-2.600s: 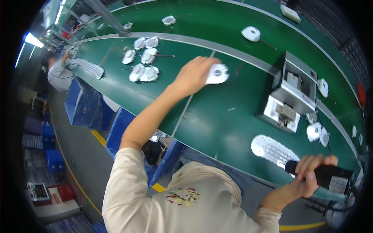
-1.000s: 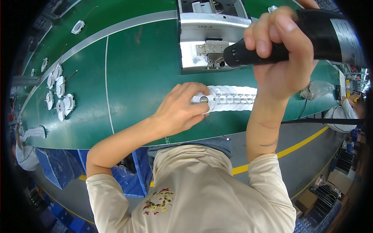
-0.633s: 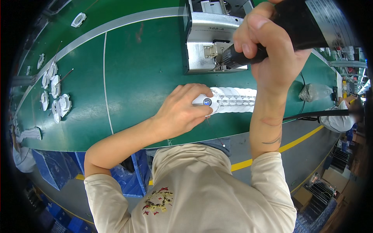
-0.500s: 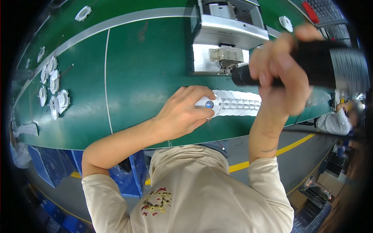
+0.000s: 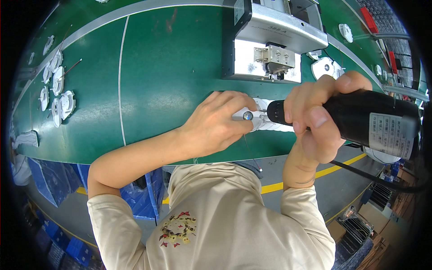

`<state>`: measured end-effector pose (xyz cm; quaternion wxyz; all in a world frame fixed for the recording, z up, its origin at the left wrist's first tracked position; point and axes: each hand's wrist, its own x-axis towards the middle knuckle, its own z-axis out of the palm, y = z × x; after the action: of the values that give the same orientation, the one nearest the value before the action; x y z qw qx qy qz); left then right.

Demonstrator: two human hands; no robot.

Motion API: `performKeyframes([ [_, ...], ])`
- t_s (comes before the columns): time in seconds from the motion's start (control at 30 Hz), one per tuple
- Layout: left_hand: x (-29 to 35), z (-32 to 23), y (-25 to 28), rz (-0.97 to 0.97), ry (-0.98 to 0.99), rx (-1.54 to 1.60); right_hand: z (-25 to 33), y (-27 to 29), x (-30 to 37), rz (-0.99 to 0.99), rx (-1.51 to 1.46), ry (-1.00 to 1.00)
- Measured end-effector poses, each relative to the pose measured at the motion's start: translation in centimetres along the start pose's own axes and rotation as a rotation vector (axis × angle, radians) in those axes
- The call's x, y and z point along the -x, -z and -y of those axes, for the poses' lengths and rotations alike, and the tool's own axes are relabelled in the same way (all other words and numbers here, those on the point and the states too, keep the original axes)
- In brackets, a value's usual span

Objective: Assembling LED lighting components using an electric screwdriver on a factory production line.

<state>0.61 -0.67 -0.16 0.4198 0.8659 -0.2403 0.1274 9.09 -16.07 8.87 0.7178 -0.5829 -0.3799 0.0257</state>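
Note:
On the green bench, my left hand is closed around the end of a long white plastic part. Thumb and fingers grip its two sides, with a shiny round blue-grey piece showing between them. My right hand is wrapped around a black electric screwdriver, held almost level with its nose to the left. That nose is over the white part, just right of my left fingertips, and hides much of the part's length. Whether the bit touches the part, I cannot tell. A thin wire hangs from the part over the bench's near edge.
A silver-and-black bench machine stands just beyond my hands. Several white plastic pieces lie at the far left, and another white piece is right of the machine. A black cable trails from the screwdriver at the right.
My right hand has brought the screwdriver down and nearer, its nose now over the white part close to my left fingers. My left hand keeps its grip. The view has shifted slightly.

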Motion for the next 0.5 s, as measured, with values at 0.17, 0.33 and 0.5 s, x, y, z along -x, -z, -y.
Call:
performKeyframes([
  [0.17, -0.1, -0.1, 0.0, -0.020, -0.009, -0.017, -0.1, 0.6, 0.2, 0.055, 0.125, 0.013],
  [0.33, -0.3, 0.3, 0.0, 0.001, -0.011, -0.012, -0.2, 0.3, -0.1, 0.040, 0.109, 0.001],
  [0.5, -0.6, 0.2, 0.3, 0.019, -0.044, -0.001, 2.2, 3.2, -2.3, 0.157, -0.286, 0.117],
])
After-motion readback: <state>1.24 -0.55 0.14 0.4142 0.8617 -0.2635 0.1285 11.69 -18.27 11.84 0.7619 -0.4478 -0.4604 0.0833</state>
